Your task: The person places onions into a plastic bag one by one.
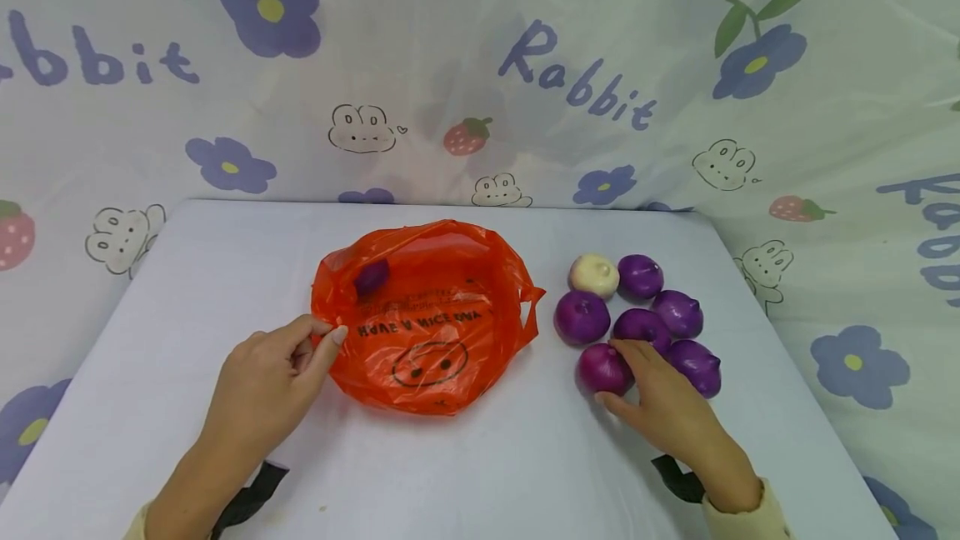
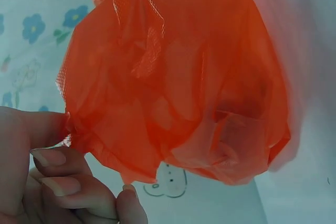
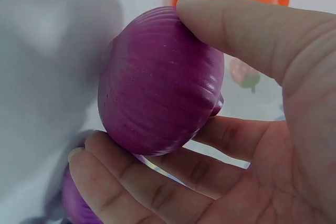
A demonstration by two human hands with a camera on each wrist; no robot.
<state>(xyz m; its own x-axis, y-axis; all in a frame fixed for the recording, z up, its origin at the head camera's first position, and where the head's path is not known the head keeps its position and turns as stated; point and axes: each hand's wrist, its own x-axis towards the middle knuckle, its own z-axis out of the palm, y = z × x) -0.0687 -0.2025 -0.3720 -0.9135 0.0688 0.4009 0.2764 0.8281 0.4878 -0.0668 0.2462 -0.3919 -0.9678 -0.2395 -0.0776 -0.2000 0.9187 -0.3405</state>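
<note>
My left hand (image 1: 258, 386) pinches the near-left edge of an orange-red plastic bag (image 1: 487, 357) between thumb and forefinger. The bag lies spread with its mouth gaping, printed with "HAVE A NICE DAY" and a face. A purple piece (image 1: 372, 277) shows inside at its upper left. My right hand (image 1: 671, 407) holds a purple onion (image 1: 600, 369), thumb on one side and fingers curled round the other. In the right wrist view this onion (image 3: 157, 82) looks smooth and ribbed, with a small pointed tip. Another purple onion (image 3: 79, 198) sits below the fingers there.
Several more purple onions (image 1: 582, 317) and one pale onion (image 1: 594, 276) are grouped behind and beside my right hand. The white table (image 1: 225, 265) backs onto a patterned cloth (image 1: 420, 40) with flowers and rabbits. A handle loop (image 1: 531, 311) sticks out on the bag's right.
</note>
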